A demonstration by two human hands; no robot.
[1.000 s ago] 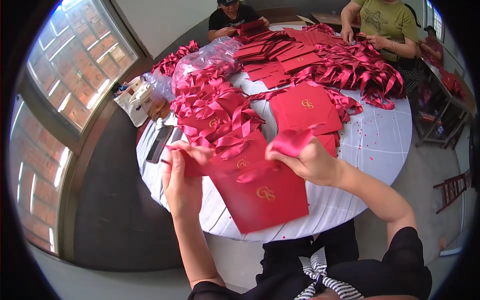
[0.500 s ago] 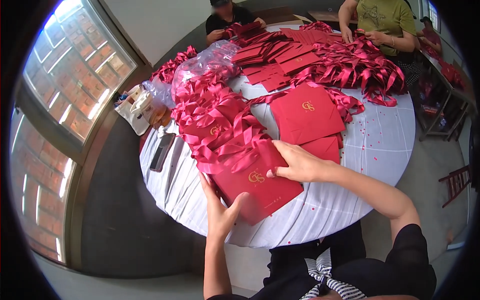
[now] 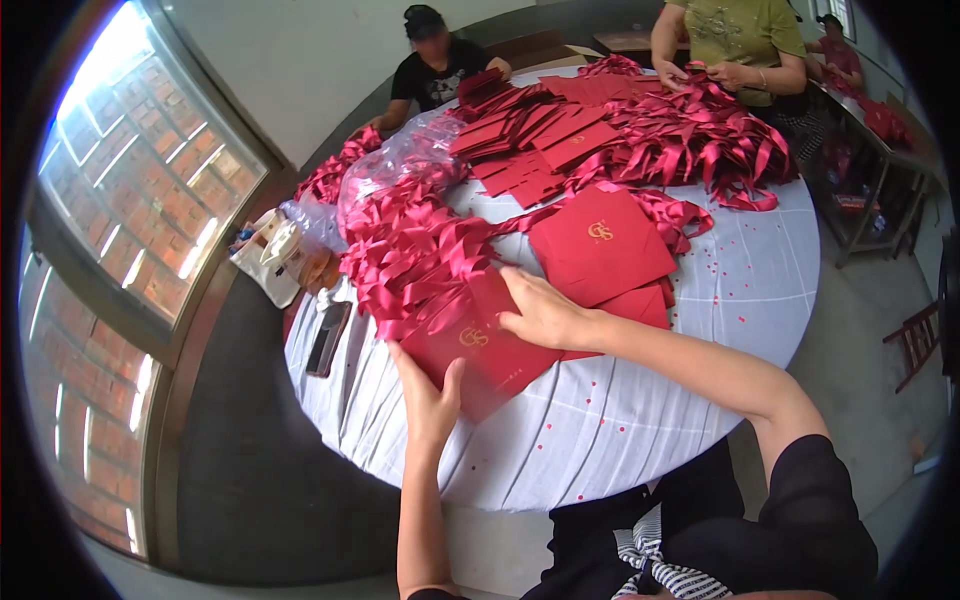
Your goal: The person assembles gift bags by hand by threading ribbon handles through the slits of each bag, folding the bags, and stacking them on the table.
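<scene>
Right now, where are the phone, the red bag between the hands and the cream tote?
Phone (image 3: pixel 328 340), head view: dark face.
Red bag (image 3: pixel 487 358), head view: front panel.
Cream tote (image 3: pixel 270 268), head view: side panel.

red bag (image 3: pixel 490 362) | gold emblem (image 3: pixel 473 338) up | flat | over wht tbl (image 3: pixel 510 475)

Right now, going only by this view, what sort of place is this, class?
Probably a small hand-assembly workroom: a cloth-covered round table bears heaps of red ribbons and what look like flat red bags, with a person in green handling some across it.
</scene>
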